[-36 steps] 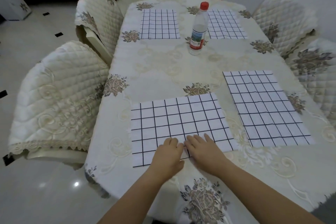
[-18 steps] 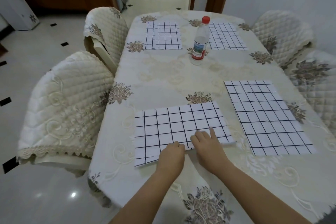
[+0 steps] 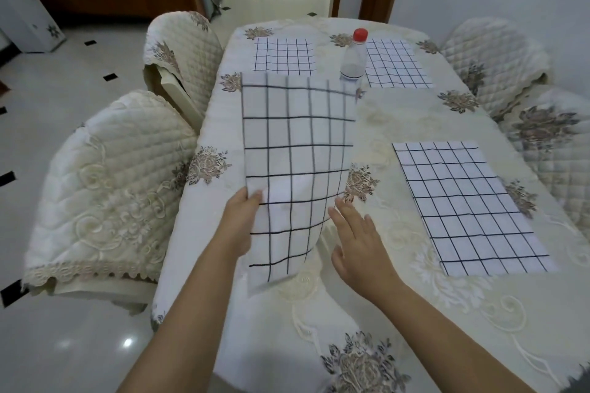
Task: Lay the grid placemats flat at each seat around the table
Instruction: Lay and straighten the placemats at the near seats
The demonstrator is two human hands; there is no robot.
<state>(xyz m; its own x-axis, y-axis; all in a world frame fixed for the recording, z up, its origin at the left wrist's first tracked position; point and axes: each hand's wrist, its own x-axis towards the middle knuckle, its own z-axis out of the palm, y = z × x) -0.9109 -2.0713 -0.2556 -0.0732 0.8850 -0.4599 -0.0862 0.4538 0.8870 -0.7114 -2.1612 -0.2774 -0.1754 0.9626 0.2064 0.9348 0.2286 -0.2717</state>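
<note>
Over the table point(image 3: 399, 124) at the near-left seat: mat point(image 3: 297, 150) is hanging lifted, left hand point(image 3: 241, 226) pinching its left edge; right hand point(image 3: 354, 242) hovering beside, fingers straight, holding nothing. Step: placing, seemingly. Next: lowering it flat.

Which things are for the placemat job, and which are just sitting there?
For the job: lifted grid placemat, pinched by the left hand; right hand; near-right placemat; far-left placemat; far-right placemat; table.
Just sitting there: red-capped bottle; quilted chairs.

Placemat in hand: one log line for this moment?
left hand grips raised placemat | right hand open beside it | other placemats lie flat
</note>
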